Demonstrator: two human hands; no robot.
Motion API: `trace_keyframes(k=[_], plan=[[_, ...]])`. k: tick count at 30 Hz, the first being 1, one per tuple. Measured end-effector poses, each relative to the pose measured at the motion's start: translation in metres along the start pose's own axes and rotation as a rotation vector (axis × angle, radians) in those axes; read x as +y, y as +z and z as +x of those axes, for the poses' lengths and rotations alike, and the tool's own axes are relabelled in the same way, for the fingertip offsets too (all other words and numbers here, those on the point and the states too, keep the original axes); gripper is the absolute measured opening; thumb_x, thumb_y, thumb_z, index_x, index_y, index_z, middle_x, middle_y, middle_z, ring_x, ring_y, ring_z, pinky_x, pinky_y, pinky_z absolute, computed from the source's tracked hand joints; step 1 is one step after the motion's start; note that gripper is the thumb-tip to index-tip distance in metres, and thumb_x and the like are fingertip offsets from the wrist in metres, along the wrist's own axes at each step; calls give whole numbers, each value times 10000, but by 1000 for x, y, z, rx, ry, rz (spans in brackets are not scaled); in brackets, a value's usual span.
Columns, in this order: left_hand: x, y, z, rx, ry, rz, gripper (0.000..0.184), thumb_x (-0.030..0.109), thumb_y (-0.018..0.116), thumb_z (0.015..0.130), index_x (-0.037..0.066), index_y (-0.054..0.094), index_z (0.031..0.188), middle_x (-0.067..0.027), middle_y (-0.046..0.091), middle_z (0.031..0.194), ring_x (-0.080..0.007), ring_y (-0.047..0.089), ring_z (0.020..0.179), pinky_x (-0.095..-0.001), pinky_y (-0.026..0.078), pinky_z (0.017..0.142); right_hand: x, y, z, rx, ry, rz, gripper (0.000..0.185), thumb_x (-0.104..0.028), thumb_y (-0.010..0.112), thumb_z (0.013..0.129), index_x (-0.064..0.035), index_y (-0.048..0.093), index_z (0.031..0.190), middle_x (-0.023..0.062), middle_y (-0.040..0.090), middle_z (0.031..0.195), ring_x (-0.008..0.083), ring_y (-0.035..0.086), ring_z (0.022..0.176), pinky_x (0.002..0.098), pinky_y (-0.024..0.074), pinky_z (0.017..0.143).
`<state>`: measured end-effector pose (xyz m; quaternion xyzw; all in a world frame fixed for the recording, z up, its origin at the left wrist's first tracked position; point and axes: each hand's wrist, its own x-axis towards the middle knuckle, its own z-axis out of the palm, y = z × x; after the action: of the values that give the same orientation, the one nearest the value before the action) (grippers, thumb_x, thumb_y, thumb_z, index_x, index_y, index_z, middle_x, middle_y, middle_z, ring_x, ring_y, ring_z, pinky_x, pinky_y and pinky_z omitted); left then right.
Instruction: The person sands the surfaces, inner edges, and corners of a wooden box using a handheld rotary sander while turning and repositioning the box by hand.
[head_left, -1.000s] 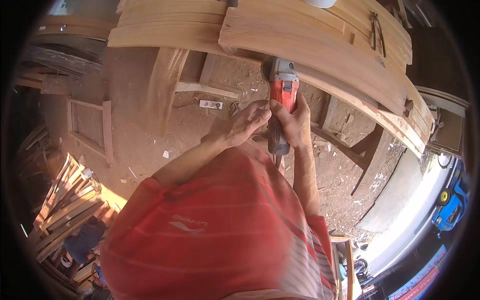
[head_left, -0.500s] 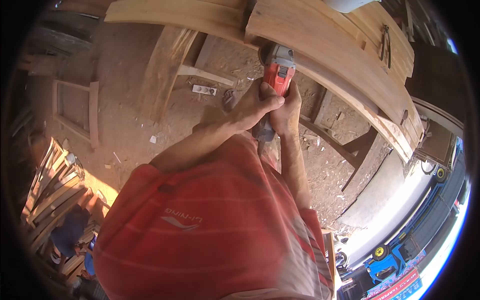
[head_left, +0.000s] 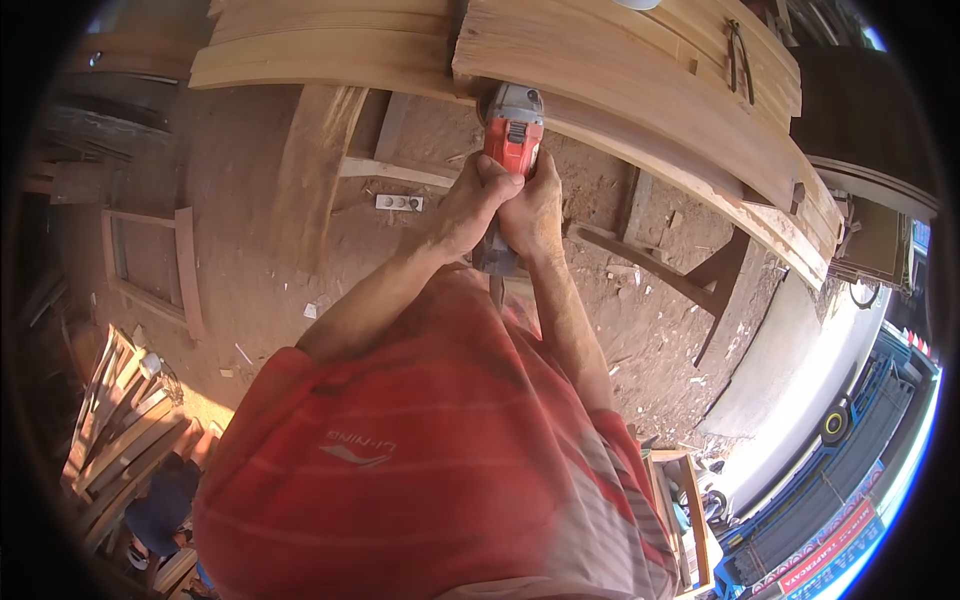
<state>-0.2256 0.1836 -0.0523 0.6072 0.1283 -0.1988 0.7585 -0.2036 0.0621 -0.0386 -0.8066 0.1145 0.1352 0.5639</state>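
Observation:
Both my hands are wrapped around a red and grey angle grinder [head_left: 512, 143]. My left hand [head_left: 465, 212] closes on its body from the left, thumb on top. From the other side my right hand [head_left: 532, 212] grips it, its palm side mostly hidden. The grinder's head points away from me, at the near edge of a wide wooden plank [head_left: 620, 95]. Its dark disc shows only in part on the left side of the head; whether it touches the wood I cannot tell.
Pincers [head_left: 740, 62] lie on the boards at the upper right. A white power strip [head_left: 399, 203] and a wooden frame [head_left: 152, 272] are on the dirt floor. At lower left, a person [head_left: 160, 505] is beside stacked wood [head_left: 125, 425]. A blue truck [head_left: 850, 450] stands outside.
My view has shifted, so the bench, hands and grinder appear farther left. The grinder stays near the same part of the plank's edge, still in both hands.

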Motion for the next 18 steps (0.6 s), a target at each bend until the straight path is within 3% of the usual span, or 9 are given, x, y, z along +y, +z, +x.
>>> trace_keyframes(k=[7,10,12,16,18], plan=[[-7,7,18,-179,71,124,502,363,560,1039,-30,527,1349,-126,579,1302,-189,540,1248,-367,437,1078,5,-17,-1,15,6,-80,608,-425,789,892,53,581,1205,299,717,1075,470,708,1052,508,543,905],[-15,26,24,-187,95,121,469,349,556,1035,-16,564,1329,-117,603,1266,-184,552,1219,-362,444,1065,8,-34,-2,61,-4,-95,621,-440,801,885,51,589,1201,287,724,1069,444,717,1042,508,542,911],[-16,42,29,-192,137,65,435,320,553,1025,-8,595,1308,-111,629,1223,-183,571,1179,-357,457,1042,4,-47,-4,93,130,-87,619,-450,811,881,48,602,1182,273,727,1077,411,721,1026,491,544,912],[-6,71,32,-233,96,36,391,277,564,1011,-26,633,1249,-90,653,1145,-158,591,1112,-346,488,979,18,-70,-4,152,63,-47,592,-439,798,901,51,619,1179,264,731,1065,352,724,1017,458,549,900],[-5,83,37,-356,109,7,370,256,566,1002,-34,650,1216,-87,659,1116,-158,596,1084,-343,491,969,20,-86,-5,167,93,-72,574,-425,781,915,60,624,1179,254,735,1056,328,726,1019,449,550,895]])
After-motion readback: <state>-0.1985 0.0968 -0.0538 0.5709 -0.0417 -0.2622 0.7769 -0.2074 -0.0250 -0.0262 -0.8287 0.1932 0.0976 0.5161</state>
